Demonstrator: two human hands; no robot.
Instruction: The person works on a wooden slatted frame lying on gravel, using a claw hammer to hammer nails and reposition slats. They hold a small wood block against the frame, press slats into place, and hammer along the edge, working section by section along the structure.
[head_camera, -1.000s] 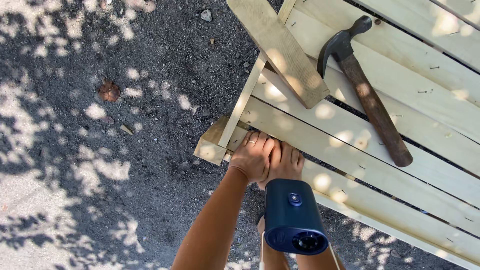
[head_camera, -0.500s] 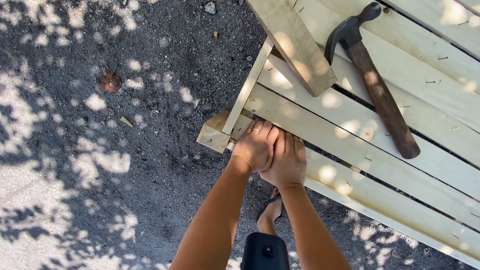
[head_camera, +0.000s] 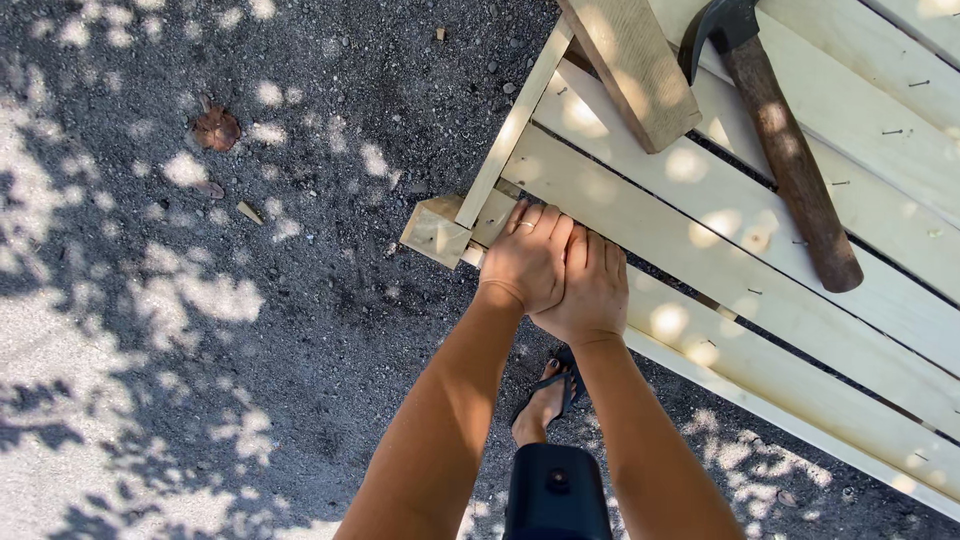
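Head view, both hands (head_camera: 560, 270) pressing pale slat (head_camera: 700, 250)

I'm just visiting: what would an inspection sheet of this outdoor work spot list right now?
Surface: dark gravel ground, dappled with sun.
Job's things: pale wooden slatted frame; corner block at its end.
Clutter: hammer lying on the slats; loose board; dry leaf.
Grips: left hand and right hand press side by side on the frame's edge.
Cables: nothing seen.
Surroundings: sandalled foot; dark device below.
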